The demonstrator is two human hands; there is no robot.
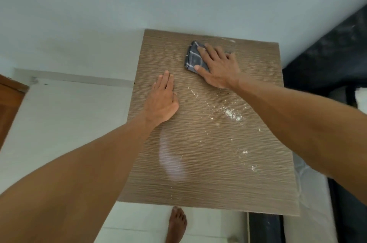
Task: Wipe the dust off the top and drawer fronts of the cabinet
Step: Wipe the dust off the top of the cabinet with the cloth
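The cabinet top (pixel 208 179) is a brown ribbed wood surface seen from above. White dust (pixel 231 112) lies scattered over its middle and right side. My right hand (pixel 217 66) presses flat on a dark patterned cloth (pixel 193 57) near the far edge of the top. My left hand (pixel 163 98) rests flat on the left part of the top, fingers together, holding nothing. The drawer fronts are hidden below the top.
A pale wall stands behind the cabinet. A dark mattress or bed edge (pixel 325 58) runs along the right. White tiled floor (pixel 65 123) lies to the left, with a wooden door (pixel 10 104) at the far left. A bare foot (pixel 176 225) stands before the cabinet.
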